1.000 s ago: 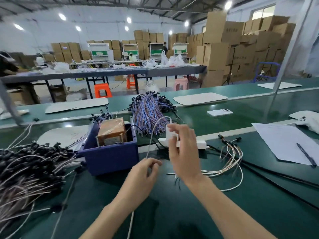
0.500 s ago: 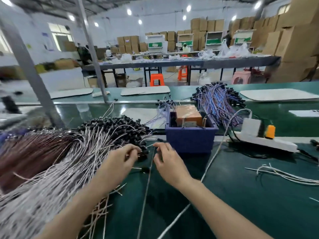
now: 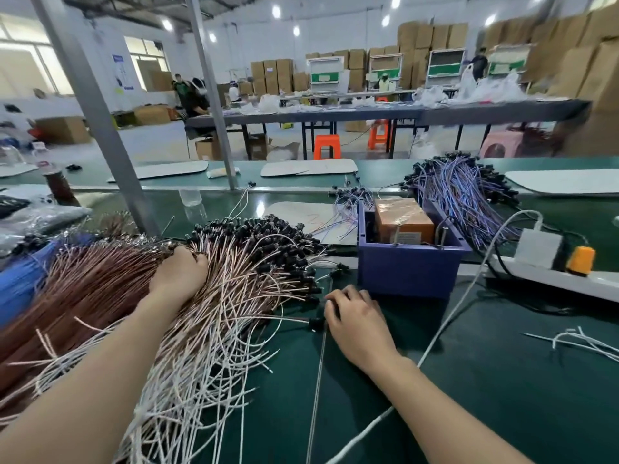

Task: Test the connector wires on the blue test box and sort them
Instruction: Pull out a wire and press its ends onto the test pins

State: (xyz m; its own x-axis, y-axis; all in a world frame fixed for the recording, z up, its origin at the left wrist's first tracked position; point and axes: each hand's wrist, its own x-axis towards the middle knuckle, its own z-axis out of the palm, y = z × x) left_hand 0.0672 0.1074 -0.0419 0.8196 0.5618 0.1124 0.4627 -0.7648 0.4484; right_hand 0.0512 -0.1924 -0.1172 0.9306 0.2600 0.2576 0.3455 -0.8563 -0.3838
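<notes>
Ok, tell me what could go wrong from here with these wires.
The left hand is dug into the tangled pile of wires; pulling one out may drag others along. The loose black connector by the right hand lies close to that pile, so its wire could get mixed in. The white cable passes the right forearm; a snag might tug the power strip.

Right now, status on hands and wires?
Left hand dug into wire pile, grip unclear. Right hand pinching connector wire beside blue test box. White cable nearby.

Both forearms show bare — the left grip (image 3: 179,274) and right grip (image 3: 356,321) bare too.
</notes>
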